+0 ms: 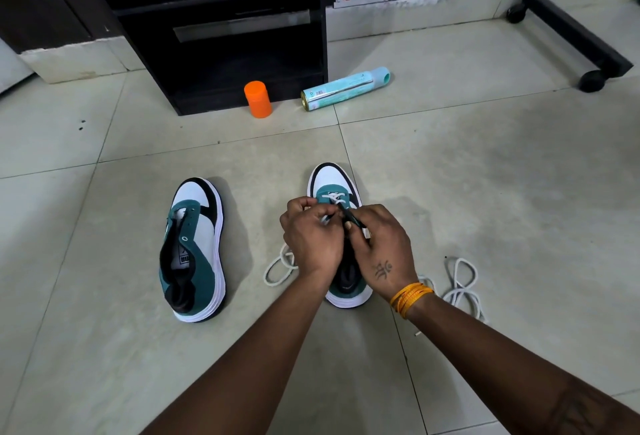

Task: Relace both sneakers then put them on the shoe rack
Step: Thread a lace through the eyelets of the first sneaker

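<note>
Pale floor tiles (450, 157) fill the frame, and at centre both hands work over the right sneaker (341, 226). The left hand (311, 237) pinches the white lace (330, 198) near the lower eyelets; the right hand (381, 247) has its fingers curled on the lace too. Limp and light, the lace is best held near its stiff tip. Loose lace (460, 282) trails either side. Left of centre lies the unlaced sneaker (194, 247); a black shelf unit (221, 36) stands upper left.
</note>
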`<state>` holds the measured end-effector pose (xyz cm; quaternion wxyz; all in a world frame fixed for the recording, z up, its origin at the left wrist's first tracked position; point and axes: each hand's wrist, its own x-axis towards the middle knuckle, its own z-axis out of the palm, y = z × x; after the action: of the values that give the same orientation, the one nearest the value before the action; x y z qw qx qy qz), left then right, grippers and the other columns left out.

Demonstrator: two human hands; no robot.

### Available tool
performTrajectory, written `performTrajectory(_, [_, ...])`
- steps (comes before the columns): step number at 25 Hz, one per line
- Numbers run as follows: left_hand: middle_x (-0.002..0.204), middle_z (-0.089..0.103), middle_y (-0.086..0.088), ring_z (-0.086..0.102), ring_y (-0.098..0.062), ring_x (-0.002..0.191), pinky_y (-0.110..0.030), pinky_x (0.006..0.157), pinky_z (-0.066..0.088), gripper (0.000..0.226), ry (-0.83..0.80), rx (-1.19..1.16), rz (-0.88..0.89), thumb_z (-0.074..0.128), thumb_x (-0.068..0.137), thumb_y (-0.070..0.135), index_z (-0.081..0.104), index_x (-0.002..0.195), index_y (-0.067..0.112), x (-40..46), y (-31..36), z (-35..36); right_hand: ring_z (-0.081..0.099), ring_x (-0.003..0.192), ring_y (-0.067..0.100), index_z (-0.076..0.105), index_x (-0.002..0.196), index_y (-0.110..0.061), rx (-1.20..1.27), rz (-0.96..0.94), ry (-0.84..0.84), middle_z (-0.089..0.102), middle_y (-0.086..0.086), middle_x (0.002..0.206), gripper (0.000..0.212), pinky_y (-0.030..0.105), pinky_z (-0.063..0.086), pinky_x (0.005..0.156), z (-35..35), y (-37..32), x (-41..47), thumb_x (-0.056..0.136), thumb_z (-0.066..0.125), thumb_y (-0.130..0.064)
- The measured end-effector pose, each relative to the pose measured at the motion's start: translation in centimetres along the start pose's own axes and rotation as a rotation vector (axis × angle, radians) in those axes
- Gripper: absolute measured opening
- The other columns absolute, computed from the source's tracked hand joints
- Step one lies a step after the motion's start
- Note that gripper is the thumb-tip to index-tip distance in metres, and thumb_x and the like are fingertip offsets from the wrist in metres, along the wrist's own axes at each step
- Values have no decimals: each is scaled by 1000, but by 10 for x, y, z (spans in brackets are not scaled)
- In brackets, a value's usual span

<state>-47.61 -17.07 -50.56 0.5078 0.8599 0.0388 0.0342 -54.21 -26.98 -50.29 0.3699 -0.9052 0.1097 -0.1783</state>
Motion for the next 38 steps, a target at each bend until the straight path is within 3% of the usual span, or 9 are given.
performTrajectory(5, [102, 58, 12, 50, -19, 105, -44, 97, 47, 13, 10, 65, 53, 80, 86, 16, 81, 85, 29, 0, -3, 1, 70, 86, 13, 73, 117, -28, 193, 169, -23, 74, -11, 91, 33, 35, 56, 83, -11, 4, 18, 93, 51, -23])
performTrajectory(9, [107, 58, 9, 51, -20, 107, -44, 95, 47, 12, -34, 128, 94, 78, 88, 17, 81, 90, 28, -2, -3, -2, 71, 79, 9, 77, 95, -24, 270, 146, -179, 75, -12, 84, 15, 34, 59, 77, -18, 20, 44, 94, 67, -13])
performTrajectory(15, [121, 54, 3, 50, -21, 114, -40, 99, 47, 23, -33, 183, 278, 71, 85, 28, 73, 108, 26, -18, 1, -21, 65, 72, 16, 58, 92, -23, 97, 99, -169, 67, -7, 78, 8, 35, 53, 68, -15, 20, 47, 98, 53, -22])
performTrajectory(17, [116, 53, -1, 53, -23, 105, -37, 90, 49, 29, 6, 267, 392, 69, 83, 34, 66, 109, 20, -28, -4, -30, 68, 71, 24, 54, 92, -23, 73, 177, -145, 68, -2, 76, 10, 40, 55, 66, -12, 27, 41, 99, 48, -26])
performTrajectory(22, [95, 59, 3, 63, -24, 75, -42, 61, 53, 21, -36, 325, 389, 58, 94, 40, 59, 90, 19, -35, -12, -36, 66, 90, 42, 57, 104, -7, -426, 350, -252, 71, 17, 96, 18, 38, 47, 69, -19, 52, 36, 98, 46, -21])
performTrajectory(26, [96, 60, 2, 64, -26, 72, -39, 58, 52, 17, -25, 354, 400, 69, 94, 34, 60, 93, 20, -35, -14, -42, 68, 80, 41, 47, 125, -16, -549, -1, -275, 71, 10, 90, 29, 37, 44, 60, -26, 29, 34, 98, 48, -24])
performTrajectory(29, [96, 60, 2, 63, -29, 71, -41, 58, 52, 16, -11, 372, 381, 68, 96, 32, 58, 93, 21, -36, -15, -44, 69, 81, 40, 47, 123, -17, -618, -215, -321, 72, 6, 94, 24, 34, 36, 59, -21, 6, 36, 101, 47, -27])
performTrajectory(34, [98, 61, 5, 64, -29, 75, -43, 62, 53, 14, -1, 320, 347, 63, 101, 31, 52, 99, 24, -39, -21, -46, 71, 93, 35, 55, 116, -11, -871, -28, -390, 72, 7, 105, 22, 33, 39, 65, -32, 27, 38, 95, 48, -15])
performTrajectory(38, [97, 63, 8, 65, -26, 75, -45, 64, 54, 15, 5, 281, 313, 59, 104, 38, 49, 102, 26, -40, -29, -45, 69, 88, 38, 49, 126, -13, -719, -90, -330, 71, 7, 100, 30, 33, 36, 62, -32, 17, 37, 97, 48, -22])
